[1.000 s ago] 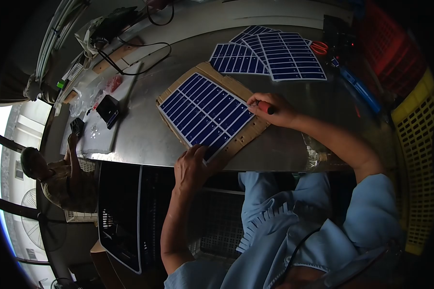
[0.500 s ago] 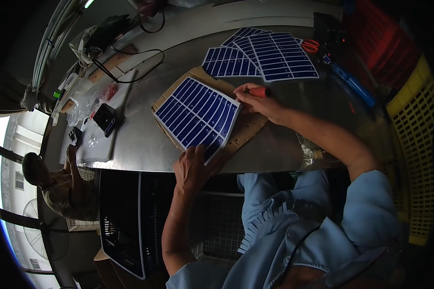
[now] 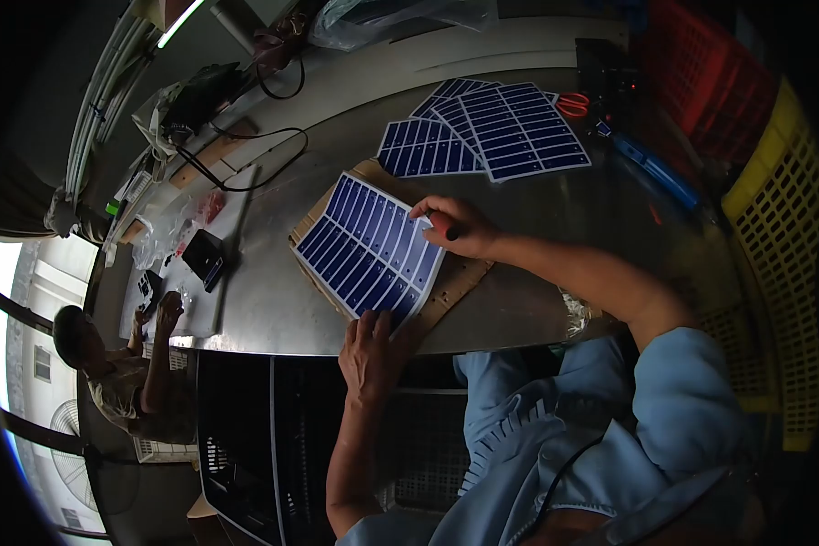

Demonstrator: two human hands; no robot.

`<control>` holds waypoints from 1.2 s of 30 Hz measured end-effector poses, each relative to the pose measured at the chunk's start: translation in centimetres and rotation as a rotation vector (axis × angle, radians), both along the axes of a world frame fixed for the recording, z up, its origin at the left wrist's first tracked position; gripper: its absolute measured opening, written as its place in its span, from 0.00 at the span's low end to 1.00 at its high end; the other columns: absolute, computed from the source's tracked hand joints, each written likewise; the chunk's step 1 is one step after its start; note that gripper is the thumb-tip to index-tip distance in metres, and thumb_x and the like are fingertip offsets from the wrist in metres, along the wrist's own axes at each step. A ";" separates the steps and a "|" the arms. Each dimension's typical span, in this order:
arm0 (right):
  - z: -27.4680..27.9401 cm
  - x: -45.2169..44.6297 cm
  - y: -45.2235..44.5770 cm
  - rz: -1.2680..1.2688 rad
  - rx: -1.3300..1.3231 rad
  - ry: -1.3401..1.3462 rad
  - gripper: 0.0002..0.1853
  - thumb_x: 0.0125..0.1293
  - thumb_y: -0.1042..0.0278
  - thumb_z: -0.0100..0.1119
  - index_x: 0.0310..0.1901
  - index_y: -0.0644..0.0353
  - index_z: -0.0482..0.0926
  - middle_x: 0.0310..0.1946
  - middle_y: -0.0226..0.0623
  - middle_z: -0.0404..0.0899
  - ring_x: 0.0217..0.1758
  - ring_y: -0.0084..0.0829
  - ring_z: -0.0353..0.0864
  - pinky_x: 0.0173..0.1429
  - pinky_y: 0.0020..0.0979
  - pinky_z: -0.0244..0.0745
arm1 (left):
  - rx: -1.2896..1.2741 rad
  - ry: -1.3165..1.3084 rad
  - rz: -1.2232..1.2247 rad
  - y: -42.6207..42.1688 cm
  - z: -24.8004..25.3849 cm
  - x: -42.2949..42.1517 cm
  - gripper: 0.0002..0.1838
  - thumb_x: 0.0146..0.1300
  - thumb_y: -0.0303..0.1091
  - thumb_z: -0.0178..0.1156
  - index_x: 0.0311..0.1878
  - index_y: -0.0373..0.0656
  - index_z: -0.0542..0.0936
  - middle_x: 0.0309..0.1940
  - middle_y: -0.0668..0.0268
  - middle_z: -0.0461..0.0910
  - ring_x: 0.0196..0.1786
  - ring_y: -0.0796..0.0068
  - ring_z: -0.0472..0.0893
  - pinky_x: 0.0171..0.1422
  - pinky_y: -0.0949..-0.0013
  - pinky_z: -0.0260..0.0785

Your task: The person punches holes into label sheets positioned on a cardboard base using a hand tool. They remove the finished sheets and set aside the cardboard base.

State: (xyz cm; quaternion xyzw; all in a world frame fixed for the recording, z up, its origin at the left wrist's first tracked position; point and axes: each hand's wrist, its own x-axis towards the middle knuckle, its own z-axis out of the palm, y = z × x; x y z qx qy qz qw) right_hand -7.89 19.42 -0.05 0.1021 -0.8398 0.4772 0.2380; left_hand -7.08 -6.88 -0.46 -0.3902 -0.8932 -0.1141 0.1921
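A sheet of dark blue labels with white borders point(image 3: 364, 241) lies bent, partly raised, on a piece of brown cardboard point(image 3: 464, 278). My left hand point(image 3: 367, 359) grips the sheet's near edge, fingers together on top and the thumb hidden. At the sheet's right edge, my right hand point(image 3: 464, 227) is closed around a tool with a red handle point(image 3: 444, 225); its working end is hidden. A small whitish piece point(image 3: 425, 221) shows by those fingertips, too small to make out.
More label sheets point(image 3: 528, 132) overlap at the back of the metal table point(image 3: 264, 300). Beside them are orange-handled scissors point(image 3: 572, 105) and a blue tool point(image 3: 651, 168). Red point(image 3: 714, 82) and yellow crates point(image 3: 783, 237) stand right. Another person point(image 3: 123, 373) handles small parts at left.
My right hand has moved left and inward over the sheet's edge with the red-handled tool. The left hand stays at the near edge. The other person's hand has come up at left.
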 end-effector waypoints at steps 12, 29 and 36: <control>5.7 1.4 7.3 -0.070 -0.240 0.105 0.12 0.61 0.71 0.55 0.46 0.59 0.75 0.29 0.26 0.74 0.29 0.16 0.73 0.32 0.20 0.69 | 0.055 -0.161 -0.042 -0.4 -0.2 0.3 0.30 0.53 0.45 0.65 0.59 0.46 0.71 0.60 0.57 0.71 0.55 0.54 0.73 0.55 0.54 0.68; 1.6 11.6 23.9 -0.698 -0.389 -0.164 0.11 0.64 0.68 0.57 0.49 0.53 0.76 0.40 0.26 0.78 0.41 0.18 0.75 0.40 0.20 0.69 | -0.087 -0.246 -0.114 -1.4 -0.1 1.5 0.36 0.49 0.43 0.69 0.64 0.50 0.70 0.66 0.60 0.64 0.68 0.48 0.63 0.70 0.52 0.57; 0.9 11.9 24.9 -0.837 0.214 0.133 0.14 0.65 0.59 0.59 0.46 0.59 0.77 0.43 0.36 0.80 0.49 0.29 0.79 0.52 0.29 0.73 | -0.099 -0.264 -0.102 -1.5 -0.1 1.4 0.36 0.49 0.43 0.69 0.64 0.51 0.70 0.66 0.61 0.65 0.68 0.49 0.63 0.70 0.52 0.58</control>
